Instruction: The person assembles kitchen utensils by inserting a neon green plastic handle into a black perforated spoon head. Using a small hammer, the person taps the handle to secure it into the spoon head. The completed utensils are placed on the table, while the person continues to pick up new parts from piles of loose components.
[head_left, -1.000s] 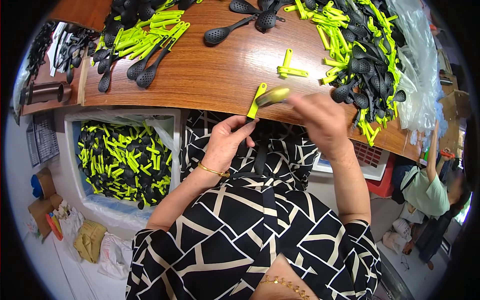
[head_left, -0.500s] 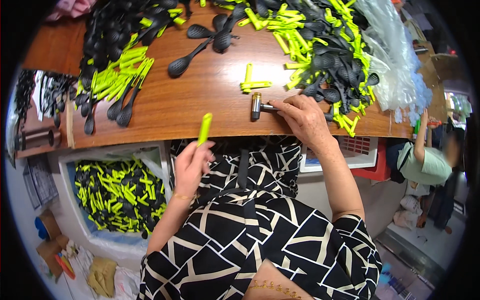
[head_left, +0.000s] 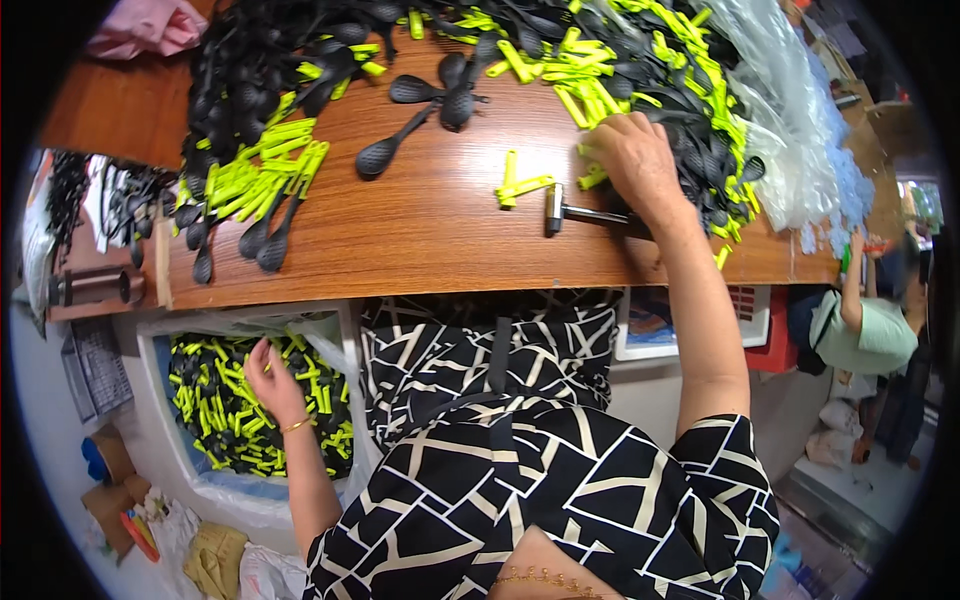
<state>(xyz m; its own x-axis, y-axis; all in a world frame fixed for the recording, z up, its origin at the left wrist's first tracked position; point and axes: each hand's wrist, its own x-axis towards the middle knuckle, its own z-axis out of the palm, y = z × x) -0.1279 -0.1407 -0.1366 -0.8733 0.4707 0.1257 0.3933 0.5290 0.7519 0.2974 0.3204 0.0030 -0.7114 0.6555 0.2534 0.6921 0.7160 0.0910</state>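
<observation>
Left hand (head_left: 270, 385) open, empty, over bin (head_left: 190, 480) part-filled with finished spoons (head_left: 240, 420). Right hand (head_left: 640, 165) fingering loose yellow handles (head_left: 590, 178) beside hammer (head_left: 575, 210). Large unassembled pile (head_left: 660, 70) remaining on table (head_left: 440, 240).

We see a brown wooden table (head_left: 420, 235). A big heap of black spoons (head_left: 250, 60) and yellow-green handles (head_left: 255, 180) lies on its left part. More of both pile up at the far right, beside clear plastic bags (head_left: 800, 130). Near the middle lie two loose yellow-green pieces (head_left: 520, 185) and a small hammer (head_left: 580, 212) (its head points left).
</observation>
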